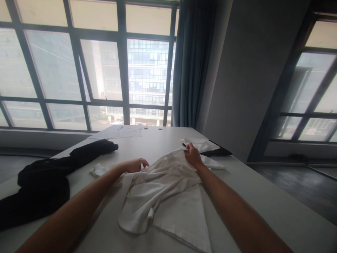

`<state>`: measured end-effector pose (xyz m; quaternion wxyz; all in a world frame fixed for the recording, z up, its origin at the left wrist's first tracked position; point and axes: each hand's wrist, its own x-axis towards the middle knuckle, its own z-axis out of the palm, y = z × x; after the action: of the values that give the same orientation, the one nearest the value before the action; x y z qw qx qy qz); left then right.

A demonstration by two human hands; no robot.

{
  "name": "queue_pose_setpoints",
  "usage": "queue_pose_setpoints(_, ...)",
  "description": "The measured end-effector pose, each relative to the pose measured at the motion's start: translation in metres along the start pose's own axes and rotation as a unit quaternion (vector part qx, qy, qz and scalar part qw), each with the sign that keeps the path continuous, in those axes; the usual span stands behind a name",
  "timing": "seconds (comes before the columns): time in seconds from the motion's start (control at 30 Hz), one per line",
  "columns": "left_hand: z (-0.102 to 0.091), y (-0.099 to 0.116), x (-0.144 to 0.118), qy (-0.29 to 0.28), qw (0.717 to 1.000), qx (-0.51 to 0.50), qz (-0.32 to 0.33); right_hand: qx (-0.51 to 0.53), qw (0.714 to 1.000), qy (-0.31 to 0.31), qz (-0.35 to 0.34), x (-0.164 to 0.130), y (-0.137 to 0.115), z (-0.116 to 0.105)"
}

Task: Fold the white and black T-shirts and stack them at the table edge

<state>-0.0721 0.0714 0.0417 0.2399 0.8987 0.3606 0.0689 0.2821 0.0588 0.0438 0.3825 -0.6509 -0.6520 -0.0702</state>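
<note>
A crumpled white garment lies on the white table right in front of me. My right hand pinches its far edge, fingers closed on the cloth. My left hand hovers at the garment's left side, fingers curled and touching the fabric; whether it grips the cloth I cannot tell.
A black garment sprawls over the table's left part. A folded white cloth on a dark one sits at the far right edge. Papers lie at the far end by the windows. A blue curtain hangs behind.
</note>
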Motion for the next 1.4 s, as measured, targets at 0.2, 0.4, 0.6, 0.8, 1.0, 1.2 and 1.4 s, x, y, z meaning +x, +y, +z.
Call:
queue_pose_setpoints(0.2,0.0,0.011,0.001,-0.016,0.993,-0.102,-0.05,0.082,0.992,0.083,0.047,0.006,-0.005,-0.012)
queue_pose_setpoints(0.4,-0.029,0.016,-0.004,0.198,0.934,-0.277,-0.111,0.124,0.989,0.047,0.061,0.008,0.001,-0.014)
queue_pose_setpoints(0.6,-0.047,0.022,-0.006,0.36,0.896,-0.213,-0.148,0.148,0.984,-0.095,-0.039,0.008,0.004,-0.011)
queue_pose_setpoints(0.8,-0.05,0.049,-0.016,0.438,0.898,0.017,-0.031,0.192,0.972,-0.121,0.052,0.012,-0.001,-0.011)
queue_pose_setpoints(1.0,-0.055,0.037,-0.025,0.184,0.981,0.034,-0.05,0.139,0.984,-0.094,0.067,0.016,0.0,-0.022)
queue_pose_setpoints(1.2,-0.056,0.007,-0.049,-0.001,0.985,0.096,-0.144,0.112,0.973,-0.199,-0.015,0.025,0.026,-0.051)
queue_pose_setpoints(1.4,-0.078,0.018,-0.095,-0.056,0.984,-0.05,-0.162,0.094,0.915,-0.392,-0.023,0.017,0.047,-0.108)
